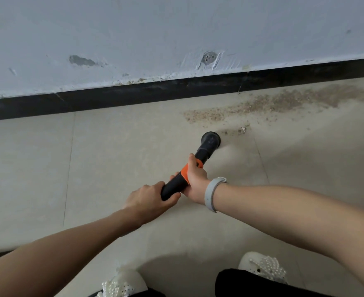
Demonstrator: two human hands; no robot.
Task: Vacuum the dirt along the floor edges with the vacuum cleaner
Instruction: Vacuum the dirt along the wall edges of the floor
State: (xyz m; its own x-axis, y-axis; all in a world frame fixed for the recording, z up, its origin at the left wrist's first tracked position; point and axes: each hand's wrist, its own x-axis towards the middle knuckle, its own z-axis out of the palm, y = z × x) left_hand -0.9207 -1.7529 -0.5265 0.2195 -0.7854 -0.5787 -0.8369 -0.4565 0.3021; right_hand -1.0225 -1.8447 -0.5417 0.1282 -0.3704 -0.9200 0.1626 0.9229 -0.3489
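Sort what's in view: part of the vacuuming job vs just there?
Job:
vacuum, nozzle near the dirt
dirt strewn near the baseboard
left hand and right hand, both gripping the vacuum

Just there:
wall with chipped patches
wristband
beaded shoes

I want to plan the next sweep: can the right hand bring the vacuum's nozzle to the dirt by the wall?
Probably yes: bare floor separates nozzle and dirt; right hand grips the vacuum.
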